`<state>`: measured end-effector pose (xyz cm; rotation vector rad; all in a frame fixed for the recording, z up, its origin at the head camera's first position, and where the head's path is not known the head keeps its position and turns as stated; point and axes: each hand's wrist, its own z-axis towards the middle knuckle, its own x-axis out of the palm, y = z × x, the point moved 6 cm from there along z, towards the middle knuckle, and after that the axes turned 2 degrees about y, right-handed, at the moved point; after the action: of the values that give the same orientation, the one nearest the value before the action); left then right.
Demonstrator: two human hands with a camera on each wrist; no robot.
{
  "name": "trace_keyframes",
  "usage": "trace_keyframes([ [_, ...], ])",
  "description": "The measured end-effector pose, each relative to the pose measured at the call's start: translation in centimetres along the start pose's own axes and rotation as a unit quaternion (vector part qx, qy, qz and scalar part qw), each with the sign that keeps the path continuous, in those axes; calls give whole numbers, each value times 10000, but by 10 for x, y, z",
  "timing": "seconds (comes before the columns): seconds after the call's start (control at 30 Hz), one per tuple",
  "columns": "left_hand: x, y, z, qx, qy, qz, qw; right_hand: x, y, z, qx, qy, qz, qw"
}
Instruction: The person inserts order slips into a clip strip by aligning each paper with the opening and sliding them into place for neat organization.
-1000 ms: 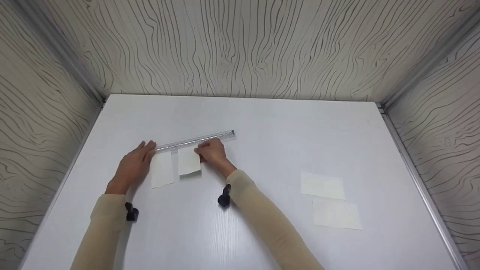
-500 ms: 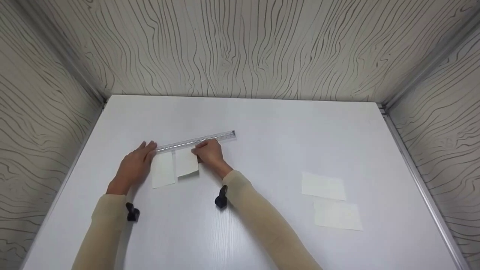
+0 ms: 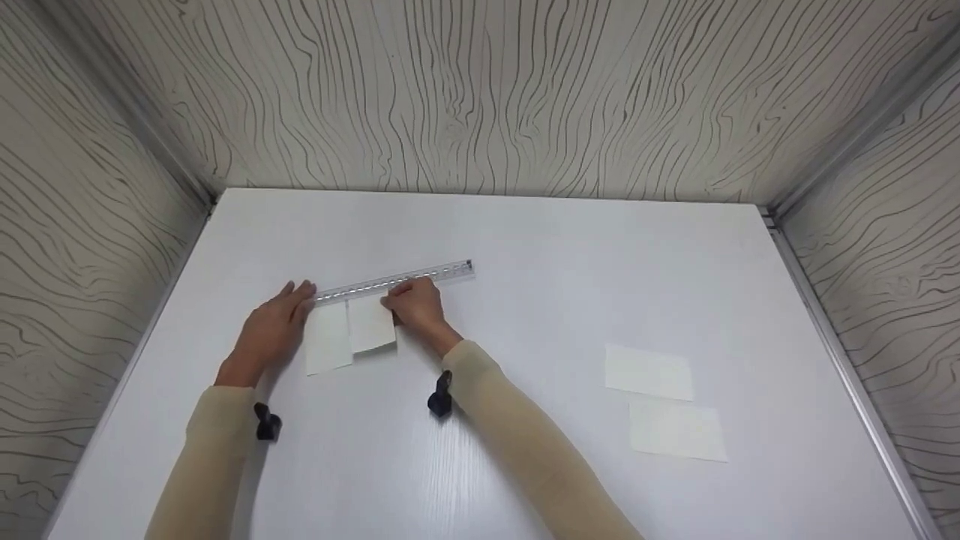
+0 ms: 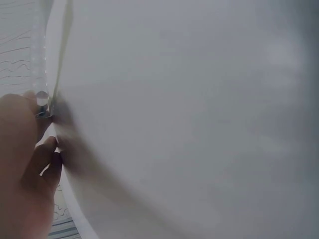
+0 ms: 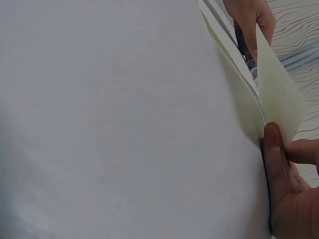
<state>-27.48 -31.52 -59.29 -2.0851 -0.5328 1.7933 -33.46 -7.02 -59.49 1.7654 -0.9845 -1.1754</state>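
A clear ruler (image 3: 394, 282) lies slanted on the white table. My left hand (image 3: 271, 326) rests on its left end, fingers extended, also seen from the side in the left wrist view, where the fingers (image 4: 47, 159) press down. Just below the ruler lies one pale yellow sticky note (image 3: 328, 341), near my left thumb. Beside it, a second sticky note (image 3: 373, 322) has its lower edge curling up off the table. My right hand (image 3: 418, 306) pinches that note's right edge between thumb and fingers; the right wrist view shows the note (image 5: 279, 94) standing up from the surface.
Two more pale sticky notes, an upper one (image 3: 649, 373) and a lower one (image 3: 677, 432), lie flat on the right of the table (image 3: 540, 247). Wood-patterned walls (image 3: 480, 97) stand at the back and on both sides. Each wrist carries a small black camera.
My right hand has shifted slightly left with the pinched note, and the gap to the left note has narrowed to a thin line. My left hand stays on the ruler.
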Motion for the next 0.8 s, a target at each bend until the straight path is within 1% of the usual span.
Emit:
trace_keyframes([
  [0.1, 0, 0, 0, 4, 8, 7, 10000, 2, 1, 0, 33, 25, 19, 10000],
  [0.27, 0, 1, 1, 11, -5, 28, 10000, 5, 1, 1, 10, 123, 215, 9997],
  [0.6, 1, 2, 2, 39, -33, 53, 10000, 8, 2, 3, 67, 149, 7, 9999],
  [0.8, 0, 1, 0, 27, -48, 52, 10000, 8, 1, 2, 79, 163, 62, 9998],
])
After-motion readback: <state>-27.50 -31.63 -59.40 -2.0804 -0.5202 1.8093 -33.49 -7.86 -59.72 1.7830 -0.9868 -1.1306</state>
